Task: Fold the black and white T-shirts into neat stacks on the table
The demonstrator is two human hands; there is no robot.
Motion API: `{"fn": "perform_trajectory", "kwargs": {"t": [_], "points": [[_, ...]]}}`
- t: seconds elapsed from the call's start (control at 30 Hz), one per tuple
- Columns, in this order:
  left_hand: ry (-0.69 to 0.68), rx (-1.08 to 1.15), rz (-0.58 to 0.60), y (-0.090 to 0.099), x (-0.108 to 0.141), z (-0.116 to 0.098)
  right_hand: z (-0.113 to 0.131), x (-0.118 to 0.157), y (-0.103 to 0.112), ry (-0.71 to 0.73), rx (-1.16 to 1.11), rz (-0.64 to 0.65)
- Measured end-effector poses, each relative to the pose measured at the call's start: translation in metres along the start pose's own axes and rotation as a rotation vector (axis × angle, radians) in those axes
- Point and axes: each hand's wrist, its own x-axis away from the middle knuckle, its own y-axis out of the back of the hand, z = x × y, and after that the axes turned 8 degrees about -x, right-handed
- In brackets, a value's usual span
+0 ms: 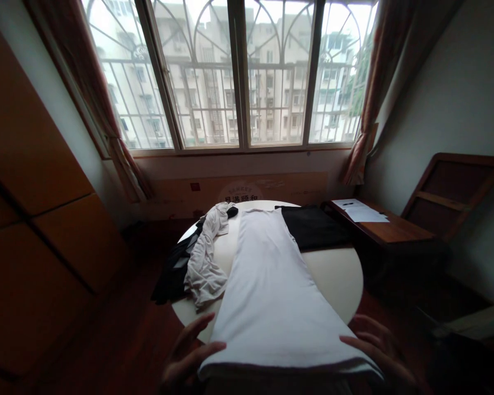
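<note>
A long white garment (271, 291) lies spread over the round white table (341, 280), narrow at the far end and wider toward me. Its near hem hangs past the table's front edge. At the near left corner is my left hand (191, 354), thumb at the cloth's edge and fingers apart. My right hand (376, 348) is at the near right corner, its thumb on the cloth and its fingers stretched out. Both hands look open, though their lower parts are dark. Whether the garment is a shirt or something else I cannot tell.
Crumpled light-grey clothing (208, 263) and dark clothing (173, 274) lie on the table's left side. Folded black cloth (315, 227) rests at the back right. Beside the table stands a wooden bench (407, 233) with papers (366, 213). A barred window (239, 82) is ahead.
</note>
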Motion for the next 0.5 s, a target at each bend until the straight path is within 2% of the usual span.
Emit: {"fn": "perform_trajectory", "kwargs": {"t": [0.13,0.27,0.4,0.5], "points": [[-0.019,0.101,0.092,0.005,-0.014,-0.008,0.009,-0.009,-0.001,-0.026,-0.035,-0.002],[-0.050,0.235,0.131,0.007,-0.031,-0.008,0.028,-0.022,-0.003,-0.060,-0.237,0.072],[0.001,0.356,0.101,0.000,-0.034,-0.001,0.034,-0.034,-0.004,-0.206,-0.393,0.125],[0.037,0.408,0.104,-0.003,-0.033,0.000,0.027,-0.036,-0.003,-0.301,-0.421,0.093]]}}
